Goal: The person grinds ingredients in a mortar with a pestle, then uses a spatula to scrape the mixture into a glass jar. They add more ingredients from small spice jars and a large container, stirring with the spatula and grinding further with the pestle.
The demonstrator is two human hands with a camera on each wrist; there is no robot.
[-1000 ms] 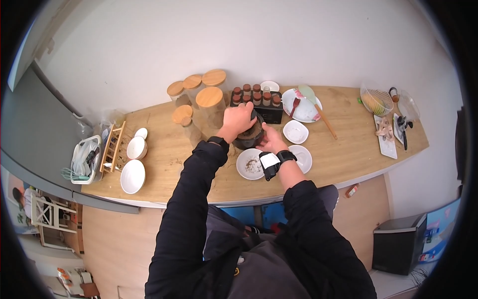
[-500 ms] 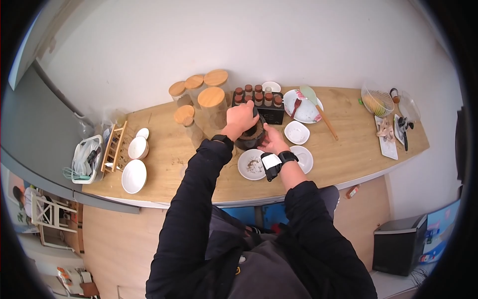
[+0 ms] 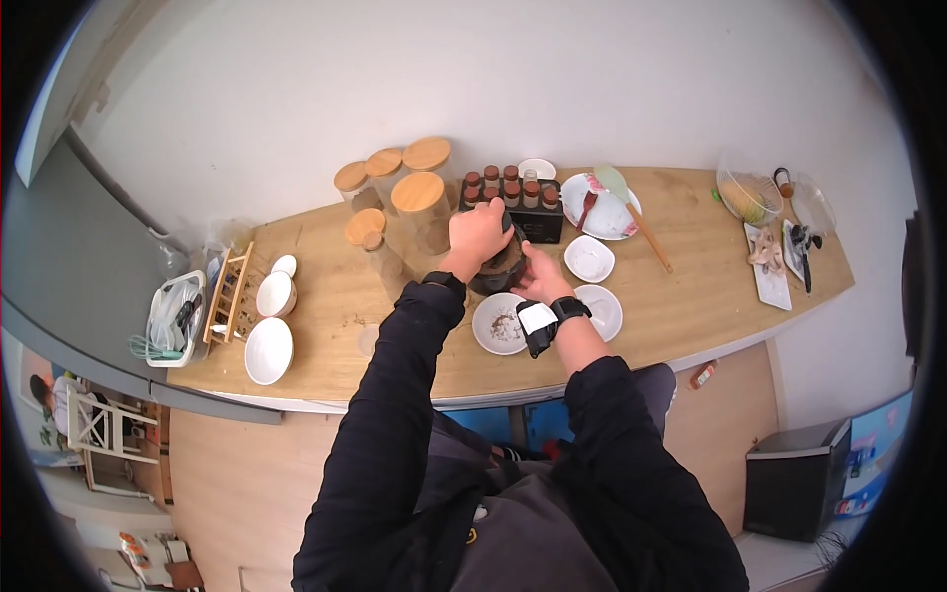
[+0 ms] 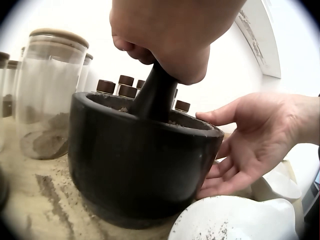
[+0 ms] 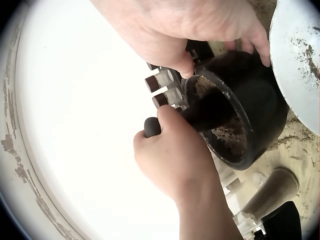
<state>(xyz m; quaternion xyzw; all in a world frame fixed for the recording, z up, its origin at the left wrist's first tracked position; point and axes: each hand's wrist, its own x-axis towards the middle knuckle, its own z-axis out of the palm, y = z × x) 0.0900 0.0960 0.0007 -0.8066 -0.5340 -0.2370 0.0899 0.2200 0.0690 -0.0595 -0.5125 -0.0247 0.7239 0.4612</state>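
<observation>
A black mortar (image 4: 140,160) stands on the wooden counter with brown ground matter (image 5: 230,137) inside. My left hand (image 3: 480,237) grips the black pestle (image 4: 152,95) from above, its knob showing past the fist in the right wrist view. The pestle leans within the bowl; its lower end is hidden by the mortar wall. My right hand (image 3: 541,279) holds the mortar's right side, thumb at the rim and fingers along the outer wall. Just in front sits a white bowl (image 3: 498,324) with brown specks in it.
Behind the mortar is a black rack (image 3: 538,227) of small brown-capped jars. Tall glass jars with wooden lids (image 3: 419,192) stand to the left. Right of the hands are a small white dish (image 3: 589,259) and a floral plate (image 3: 617,219) with a spatula. Brown powder (image 4: 50,200) is scattered on the counter.
Both hands stay where they were, left on the pestle and right on the mortar. The head view has shifted slightly.
</observation>
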